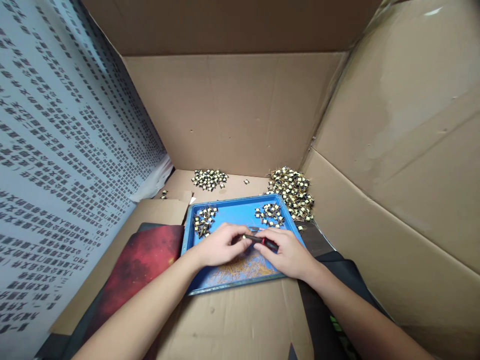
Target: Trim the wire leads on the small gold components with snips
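My left hand [225, 243] is closed over the blue tray [234, 210], its thumb and fingers pinching a small yellow-and-black coil part [244, 237] that is mostly hidden. Held in my right hand [287, 250] is a hand tool with a black-and-red handle [268, 243]; its kind is unclear because my fingers cover much of it. The tool meets the fingertips of my left hand. Small coil parts lie in a left pile [204, 220] and a right pile [270, 215] inside the tray. Beneath my hands, copper-coloured wire scraps [240, 269] cover the tray floor.
Behind the tray sit a pile of coil parts [210, 179] and, to the right, a larger heap with wires [292, 192]. Cardboard walls [240, 110] rise at the back and right. A printed sheet [67, 150] hangs at left, near a red patterned cloth [150, 260].
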Demonstrator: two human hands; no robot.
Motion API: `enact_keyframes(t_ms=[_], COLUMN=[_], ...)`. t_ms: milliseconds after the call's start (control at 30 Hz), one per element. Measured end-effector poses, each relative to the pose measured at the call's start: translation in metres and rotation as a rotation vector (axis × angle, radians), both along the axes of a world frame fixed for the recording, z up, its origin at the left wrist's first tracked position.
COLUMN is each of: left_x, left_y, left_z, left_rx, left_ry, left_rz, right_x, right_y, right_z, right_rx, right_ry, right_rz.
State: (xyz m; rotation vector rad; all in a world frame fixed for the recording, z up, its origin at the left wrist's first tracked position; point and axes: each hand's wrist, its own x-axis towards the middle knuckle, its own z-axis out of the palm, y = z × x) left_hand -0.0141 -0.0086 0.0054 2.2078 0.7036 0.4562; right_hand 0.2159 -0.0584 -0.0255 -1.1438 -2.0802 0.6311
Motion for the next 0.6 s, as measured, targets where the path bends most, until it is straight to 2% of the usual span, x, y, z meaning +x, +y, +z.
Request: enact_keyframes(t_ms=[133, 400, 600], left_x=[0.0036, 0.0033, 0.0029], left_y=[-0.0009, -0.0017, -0.0029], left_z=[-0.0035, -0.0036, 0.0012], left_rx=[0.082, 0.076, 0.088], left_ry=[0.086, 0.112, 0.038], left_rz=[-0.085, -0.055, -0.071], right_x=[-0.0003, 0.0003, -0.0005], right_y=[-0.0017, -0.0027, -0.0039], right_z=[-0.0005, -0.0004, 0.0021], right_rx=[-0.018, 0.004, 0.057], right_ry=[-0.046, -0.037, 0.090], right_rz=[0.020, 0.044, -0.001])
